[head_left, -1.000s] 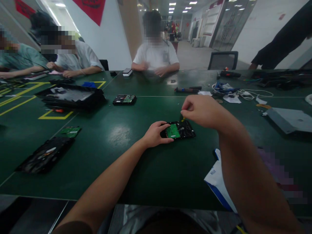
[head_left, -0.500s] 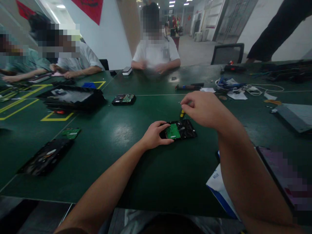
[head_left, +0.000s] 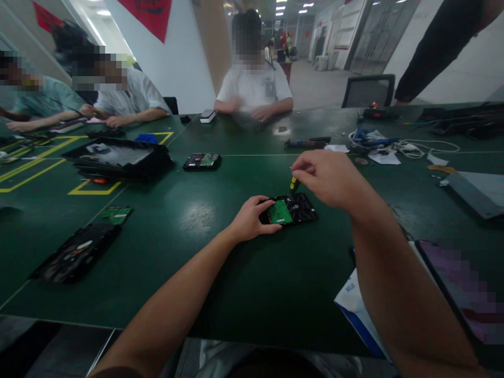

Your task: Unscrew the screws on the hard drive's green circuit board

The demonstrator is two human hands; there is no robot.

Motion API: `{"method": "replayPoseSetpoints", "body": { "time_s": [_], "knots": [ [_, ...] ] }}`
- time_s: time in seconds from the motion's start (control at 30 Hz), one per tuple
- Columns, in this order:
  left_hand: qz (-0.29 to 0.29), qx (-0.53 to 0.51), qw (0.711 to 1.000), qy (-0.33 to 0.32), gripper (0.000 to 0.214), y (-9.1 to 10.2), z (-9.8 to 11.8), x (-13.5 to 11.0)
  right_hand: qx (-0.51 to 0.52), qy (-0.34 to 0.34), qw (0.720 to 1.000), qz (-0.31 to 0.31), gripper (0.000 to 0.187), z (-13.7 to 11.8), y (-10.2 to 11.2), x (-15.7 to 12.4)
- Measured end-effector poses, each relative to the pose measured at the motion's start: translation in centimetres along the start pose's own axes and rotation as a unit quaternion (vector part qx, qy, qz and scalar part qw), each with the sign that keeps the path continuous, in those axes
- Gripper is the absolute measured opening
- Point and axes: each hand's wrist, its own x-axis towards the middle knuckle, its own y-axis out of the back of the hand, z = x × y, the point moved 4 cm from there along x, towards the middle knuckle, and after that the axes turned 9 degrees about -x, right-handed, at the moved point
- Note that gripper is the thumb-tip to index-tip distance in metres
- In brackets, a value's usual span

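Dim; ceiling lamps glow far beyond the hard drive. Left of it, glare whitens the table; beyond it, 1 co-worker's hand blurs and pixelation masks 3 heads.

Looks like an office workshop.
Has a big green table with wires and drives on it, a chair behind and ceiling lights.
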Motion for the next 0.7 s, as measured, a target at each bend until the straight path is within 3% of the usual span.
{"method": "replayPoseSetpoints", "body": {
  "time_s": [0.43,0.7],
  "knots": [
    [0.028,0.044,0.999,0.018,0.075,0.8,0.1,-1.1,-0.006,0.0,1.0,0.016,0.02,-0.6,-0.7,0.5],
    [0.036,0.061,0.997,0.014,0.077,0.1,-0.6,0.6,0.007,0.004,0.999,0.033,0.024,0.2,-1.1,0.9]
  ]
}}
